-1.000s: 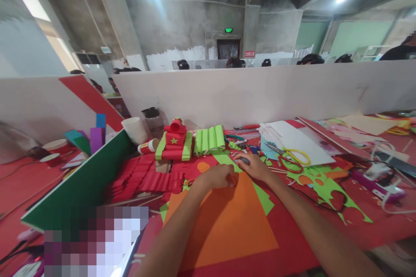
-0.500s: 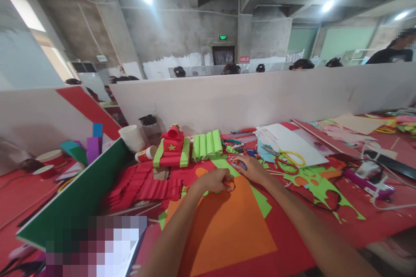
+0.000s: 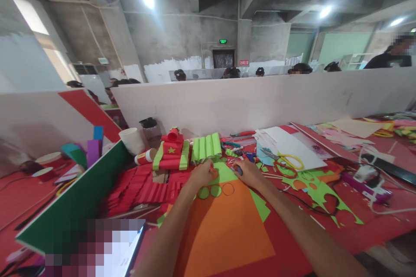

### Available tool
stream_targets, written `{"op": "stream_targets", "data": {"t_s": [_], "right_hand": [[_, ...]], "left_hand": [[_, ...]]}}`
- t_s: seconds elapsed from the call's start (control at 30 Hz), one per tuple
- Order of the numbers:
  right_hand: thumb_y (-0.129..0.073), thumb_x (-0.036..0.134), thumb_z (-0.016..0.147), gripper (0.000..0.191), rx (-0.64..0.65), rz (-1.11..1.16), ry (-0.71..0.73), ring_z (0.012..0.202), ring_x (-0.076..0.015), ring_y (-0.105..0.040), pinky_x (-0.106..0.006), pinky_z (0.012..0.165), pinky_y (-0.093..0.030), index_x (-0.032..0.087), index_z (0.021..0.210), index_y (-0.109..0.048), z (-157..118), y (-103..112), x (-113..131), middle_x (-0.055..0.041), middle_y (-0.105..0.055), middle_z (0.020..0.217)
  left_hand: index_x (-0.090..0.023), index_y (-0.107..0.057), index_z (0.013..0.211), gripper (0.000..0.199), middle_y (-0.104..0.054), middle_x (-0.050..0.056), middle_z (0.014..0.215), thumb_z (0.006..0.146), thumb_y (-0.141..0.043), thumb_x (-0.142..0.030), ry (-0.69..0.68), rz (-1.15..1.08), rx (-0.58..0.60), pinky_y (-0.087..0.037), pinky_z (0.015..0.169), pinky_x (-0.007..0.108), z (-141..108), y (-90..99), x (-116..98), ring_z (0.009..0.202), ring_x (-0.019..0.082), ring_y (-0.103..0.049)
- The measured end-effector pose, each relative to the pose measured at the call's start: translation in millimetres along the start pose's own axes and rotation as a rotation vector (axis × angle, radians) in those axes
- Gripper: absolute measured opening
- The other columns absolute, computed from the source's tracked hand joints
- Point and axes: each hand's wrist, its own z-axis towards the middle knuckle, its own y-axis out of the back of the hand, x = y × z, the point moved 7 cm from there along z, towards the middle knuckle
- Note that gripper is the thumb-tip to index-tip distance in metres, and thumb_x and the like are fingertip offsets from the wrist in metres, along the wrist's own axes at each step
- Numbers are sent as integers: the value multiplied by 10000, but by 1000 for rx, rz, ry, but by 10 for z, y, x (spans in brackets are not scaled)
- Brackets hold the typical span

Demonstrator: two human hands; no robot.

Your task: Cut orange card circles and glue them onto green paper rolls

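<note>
An orange paper sheet (image 3: 227,229) lies in front of me over a green sheet (image 3: 261,207). Along its top edge are two round holes showing green, and beside them a dark circle outline (image 3: 228,189). My left hand (image 3: 203,173) is closed just beyond the holes, pinching a small orange paper disc (image 3: 214,172). At the sheet's upper right, my right hand (image 3: 250,172) is wrapped round a small dark-handled tool (image 3: 239,170); its exact kind is hidden by the fingers.
Pleated red paper (image 3: 139,186), a red-and-green paper model (image 3: 171,149) and folded green paper (image 3: 206,146) lie behind and left. To the right are scissors (image 3: 290,162), green scraps (image 3: 316,190) and a purple power strip (image 3: 367,188). A white partition (image 3: 227,104) stands behind.
My left hand has moved left and away from the sheet's edge, uncovering the round holes and the circle outline. My right hand has shifted slightly, still holding the tool.
</note>
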Motion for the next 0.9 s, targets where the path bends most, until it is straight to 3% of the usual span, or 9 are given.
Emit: {"op": "stream_targets", "data": {"t_s": [0.2,0.43,0.67,0.9], "right_hand": [[-569,274,900,125,-35,-17,-8,842,-211,-639,-258,689,-393,232,957,-672,27,-45,36,-58,-705,865],[-567,248,897,116,-100,35,-18,860,-207,-652,-268,740,-428,206,984,-632,39,100,31,-67,-711,921],[-639,318,860,181,-83,439,138,800,-178,-653,-263,740,-475,198,993,-622,-3,196,231,-36,-711,916],[-629,414,867,271,-120,693,47,842,-196,-668,-296,764,-512,197,1027,-654,16,190,227,-53,-724,928]], "left_hand": [[-205,-589,994,167,-647,107,1079,851,-511,-242,-19,119,-84,-431,720,301,-25,53,-84,932,254,-643],[-195,-605,982,174,-687,66,996,850,-491,-199,-168,-65,-88,-432,709,275,-28,99,-235,892,205,-634],[-198,-606,1073,272,-691,78,1064,904,-501,-383,-381,-376,-6,-480,759,275,-110,97,-544,942,205,-634],[-174,-571,842,147,-632,19,772,861,-553,-319,-303,-460,-67,-413,640,249,-33,71,-497,721,155,-566]]}}
